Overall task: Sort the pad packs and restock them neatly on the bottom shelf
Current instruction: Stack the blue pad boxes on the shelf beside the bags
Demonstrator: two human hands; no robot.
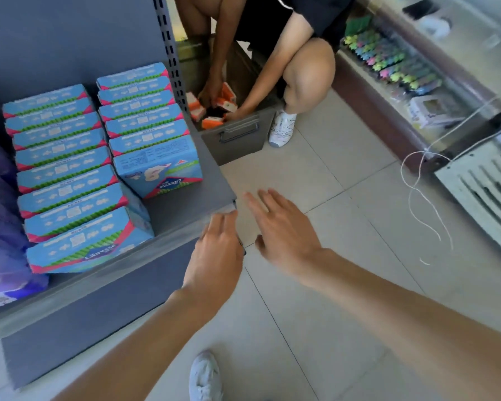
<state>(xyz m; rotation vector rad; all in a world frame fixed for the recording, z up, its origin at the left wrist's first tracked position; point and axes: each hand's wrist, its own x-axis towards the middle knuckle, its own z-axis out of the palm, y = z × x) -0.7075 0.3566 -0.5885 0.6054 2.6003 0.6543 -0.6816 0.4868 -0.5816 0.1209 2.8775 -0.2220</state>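
Note:
Two rows of blue pad packs stand on the grey bottom shelf [185,204]: a left row [67,180] and a shorter right row [145,117]. Purple packs [3,233] fill the shelf's far left. My left hand [217,250] hovers at the shelf's front right corner with fingers straight and holds nothing. My right hand [281,227] is spread flat over the floor tiles just right of that corner, also empty. Neither hand touches a pack.
Another person crouches behind the shelf, both hands in a grey metal bin [237,137] with orange and white packs [214,111]. A glass display counter [417,82] and a white vented unit [483,192] stand at the right. A white cord [417,198] lies on the tiles. My shoe [206,377] is below.

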